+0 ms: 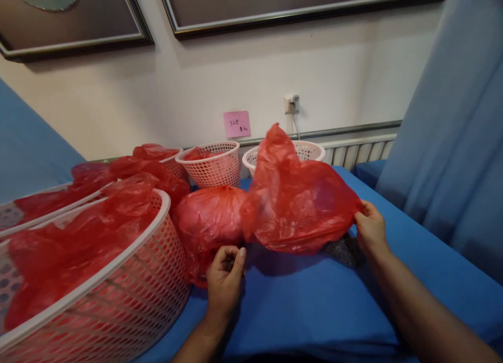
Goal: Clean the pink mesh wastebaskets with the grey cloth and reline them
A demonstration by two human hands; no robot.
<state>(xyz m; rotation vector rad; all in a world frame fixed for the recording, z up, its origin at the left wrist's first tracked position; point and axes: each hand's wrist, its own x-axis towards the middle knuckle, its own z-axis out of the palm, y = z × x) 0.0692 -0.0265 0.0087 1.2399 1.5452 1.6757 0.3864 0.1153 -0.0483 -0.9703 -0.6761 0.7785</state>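
A red plastic bag (302, 211) is lifted above the blue-covered surface, its top puffed up and its right edge pinched in my right hand (371, 229). Beneath that edge, near the right fingers, lies a dark grey fuzzy-looking thing (341, 250), partly covered. My left hand (226, 274) is closed, fingers curled toward the thumb; what is inside them, if anything, is hidden. Just behind it sits a full, rounded red plastic bag (212, 216), which touches or nearly touches the lifted one.
A large pink-white plastic basket (157, 279) lined with red bags fills the left. Further back are a smaller basket (214, 164) and another white basket (310, 151) behind the lifted bag. A blue curtain (451, 143) hangs right; a plugged socket (291, 104) is on the wall.
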